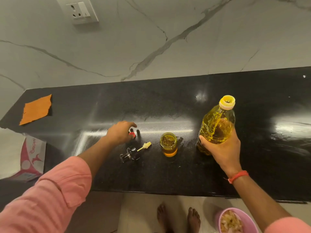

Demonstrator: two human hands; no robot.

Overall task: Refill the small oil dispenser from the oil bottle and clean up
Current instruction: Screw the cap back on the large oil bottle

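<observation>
Now: right hand (223, 148) grips uncapped oil bottle (217, 125); left hand (120, 132) curls over red cap (132, 134) (dispenser (168, 144) open).

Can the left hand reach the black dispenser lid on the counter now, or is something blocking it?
Probably yes: the left hand is at the red cap, and the dispenser lid lies uncovered close by.
</observation>
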